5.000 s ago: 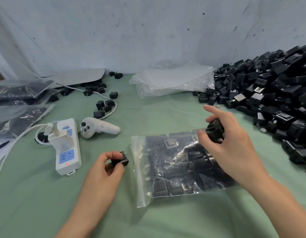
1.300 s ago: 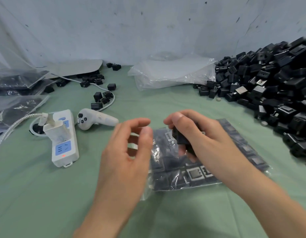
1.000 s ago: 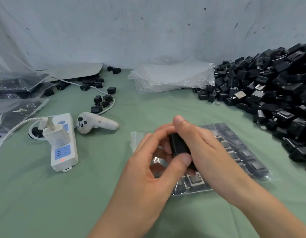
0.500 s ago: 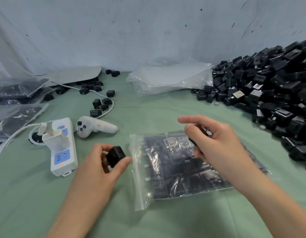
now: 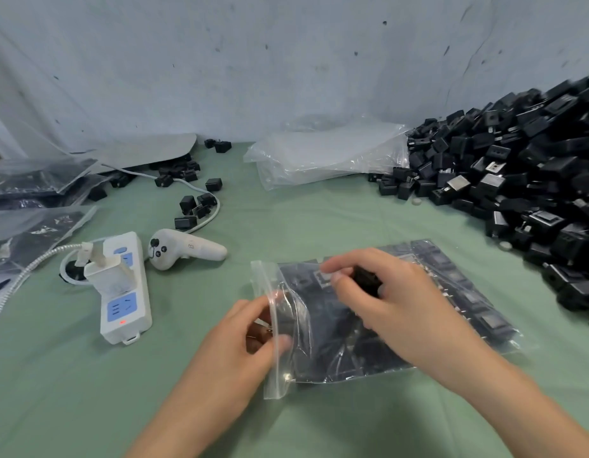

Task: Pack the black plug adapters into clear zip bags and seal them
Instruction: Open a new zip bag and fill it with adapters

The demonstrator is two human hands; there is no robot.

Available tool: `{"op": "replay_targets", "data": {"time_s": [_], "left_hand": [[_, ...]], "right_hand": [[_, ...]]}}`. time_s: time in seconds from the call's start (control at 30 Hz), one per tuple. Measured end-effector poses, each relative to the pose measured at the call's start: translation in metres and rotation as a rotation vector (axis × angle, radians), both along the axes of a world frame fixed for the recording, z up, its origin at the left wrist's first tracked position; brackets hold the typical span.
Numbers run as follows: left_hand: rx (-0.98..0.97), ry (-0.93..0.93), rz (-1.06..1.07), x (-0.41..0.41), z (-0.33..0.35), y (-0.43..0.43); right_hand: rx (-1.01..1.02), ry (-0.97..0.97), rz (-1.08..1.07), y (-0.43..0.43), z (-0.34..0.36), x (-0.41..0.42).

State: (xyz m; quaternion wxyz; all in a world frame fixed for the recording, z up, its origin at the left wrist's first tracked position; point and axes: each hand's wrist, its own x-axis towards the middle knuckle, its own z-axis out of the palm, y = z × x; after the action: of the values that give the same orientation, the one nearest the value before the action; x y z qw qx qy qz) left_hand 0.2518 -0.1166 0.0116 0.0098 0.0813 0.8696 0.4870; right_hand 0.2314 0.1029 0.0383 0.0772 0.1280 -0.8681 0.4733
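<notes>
Item: clear plastic zip bag (image 5: 260, 279), lower centre of frame, flat on green table cloth (image 5: 88, 391), mouth to the left and unsealed, with dark rows of adapters inside. Left hand (image 5: 240, 338), at the mouth, pinches a small pronged adapter (image 5: 263, 325), body mostly hidden. Right hand (image 5: 405, 309), over the bag, grips a black cube-shaped plug adapter (image 5: 366, 280). Handling: lift the lip, slide pieces in flat, prongs clear of the zip strip

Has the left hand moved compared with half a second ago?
Yes. The left hand moved right, away from the white power strip, and now reaches the mouth of the zip bag.
</notes>
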Motion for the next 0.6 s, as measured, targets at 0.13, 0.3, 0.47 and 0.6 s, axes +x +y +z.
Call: {"op": "replay_targets", "data": {"time_s": [0.13,0.3,0.47,0.6], "left_hand": [[0.136,-0.078,-0.031,0.0,0.004,0.004],[0.466,-0.224,0.163,-0.004,0.009,-0.001],[0.537,-0.281,0.145,-0.001,0.011,0.006],[0.485,-0.315,0.159,0.0,0.004,0.013]], "right_hand": [[0.304,0.108,0.02,-0.011,-0.004,0.006],[0.373,0.139,0.176,-0.009,-0.002,0.01],[0.326,0.138,0.074,0.027,0.009,-0.004],[0.383,0.12,-0.075,0.056,0.012,-0.011]]}}
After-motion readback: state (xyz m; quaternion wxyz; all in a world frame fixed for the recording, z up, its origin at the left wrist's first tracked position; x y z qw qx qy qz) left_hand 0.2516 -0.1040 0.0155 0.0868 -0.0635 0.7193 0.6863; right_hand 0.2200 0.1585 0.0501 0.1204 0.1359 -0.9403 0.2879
